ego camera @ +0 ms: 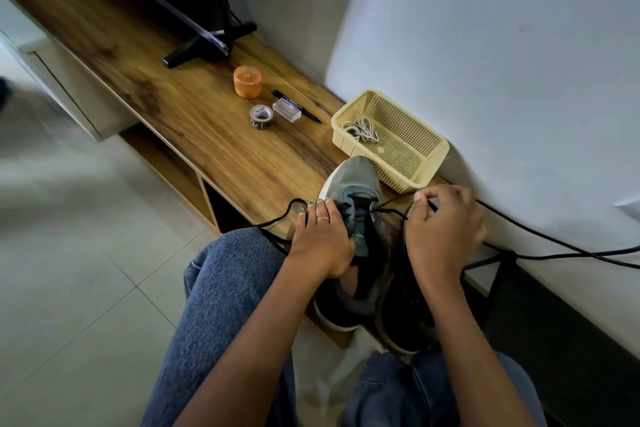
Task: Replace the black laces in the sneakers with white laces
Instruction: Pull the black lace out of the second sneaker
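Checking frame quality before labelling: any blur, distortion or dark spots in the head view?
Head view: wide-angle bend curves the wooden shelf edges; left floor margin smeared; sneaker, left hand and right hand fairly sharp; sneaker heels and lower right corner in deep shadow; basket evenly lit, no glare.

Sneaker tongue: a small round green logo with tiny lettering, too blurred to read.
Marker pen: white print, illegible.
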Motion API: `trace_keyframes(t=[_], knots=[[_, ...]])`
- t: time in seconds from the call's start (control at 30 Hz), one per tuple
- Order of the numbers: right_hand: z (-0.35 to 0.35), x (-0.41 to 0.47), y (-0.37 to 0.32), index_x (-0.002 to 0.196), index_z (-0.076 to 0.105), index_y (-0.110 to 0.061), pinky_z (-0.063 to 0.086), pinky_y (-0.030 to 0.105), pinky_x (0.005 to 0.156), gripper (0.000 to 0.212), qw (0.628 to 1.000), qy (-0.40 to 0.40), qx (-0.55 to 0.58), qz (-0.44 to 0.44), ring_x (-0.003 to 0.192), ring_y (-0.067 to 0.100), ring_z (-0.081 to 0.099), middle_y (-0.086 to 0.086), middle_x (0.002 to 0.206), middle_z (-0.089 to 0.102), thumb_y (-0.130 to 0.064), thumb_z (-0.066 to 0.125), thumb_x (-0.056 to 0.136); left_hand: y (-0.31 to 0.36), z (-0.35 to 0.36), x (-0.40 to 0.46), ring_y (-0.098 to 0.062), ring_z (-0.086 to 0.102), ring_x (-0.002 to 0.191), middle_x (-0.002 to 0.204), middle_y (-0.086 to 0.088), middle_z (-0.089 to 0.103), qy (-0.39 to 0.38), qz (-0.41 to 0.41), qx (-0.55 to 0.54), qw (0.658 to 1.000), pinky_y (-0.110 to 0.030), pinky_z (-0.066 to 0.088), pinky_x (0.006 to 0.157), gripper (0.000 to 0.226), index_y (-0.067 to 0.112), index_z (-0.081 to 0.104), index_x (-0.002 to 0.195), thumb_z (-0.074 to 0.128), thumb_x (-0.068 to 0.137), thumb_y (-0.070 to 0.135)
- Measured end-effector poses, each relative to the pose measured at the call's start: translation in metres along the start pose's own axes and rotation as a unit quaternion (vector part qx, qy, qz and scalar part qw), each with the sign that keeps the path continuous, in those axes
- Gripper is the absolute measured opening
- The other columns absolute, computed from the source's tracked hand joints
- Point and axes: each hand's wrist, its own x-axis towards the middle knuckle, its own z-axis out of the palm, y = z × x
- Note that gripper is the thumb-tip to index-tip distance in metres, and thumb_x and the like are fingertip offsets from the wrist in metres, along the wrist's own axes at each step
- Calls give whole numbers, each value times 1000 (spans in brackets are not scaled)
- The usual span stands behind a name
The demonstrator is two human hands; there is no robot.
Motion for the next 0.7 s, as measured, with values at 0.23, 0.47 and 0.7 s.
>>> trace_keyframes(t=[0.23, 0.47, 0.7], knots=[[12, -13, -12, 120, 56, -31, 13, 52, 108, 26, 931, -250, -161, -212, 139, 25, 9, -5, 145, 31, -32, 47, 96, 1, 2, 0, -31, -10, 148, 159, -20, -10, 7, 0, 10, 1000, -42, -2, 121, 74, -3, -12, 149, 32, 102, 34], [32, -22, 0, 83, 70, -19, 18, 43, 90, 3, 963, -114, -112, -218, 114, 29, 43, 0, 109, 62, -19, 70, 80, -1, 2, 1, -30, -10, 148, 159, -19, -10, 1, 2, 9, 1000, -42, -2, 121, 74, -2, -12, 150, 31, 102, 36], [16, -9, 9, 81, 66, -14, 24, 41, 91, 4, 995, 31, -5, -94, 106, 27, 46, 3, 105, 59, -12, 63, 81, 0, -1, 0, -30, -9, 148, 160, -19, -10, -4, 0, 2, 1000, -42, -3, 120, 74, -2, -12, 150, 29, 103, 38]])
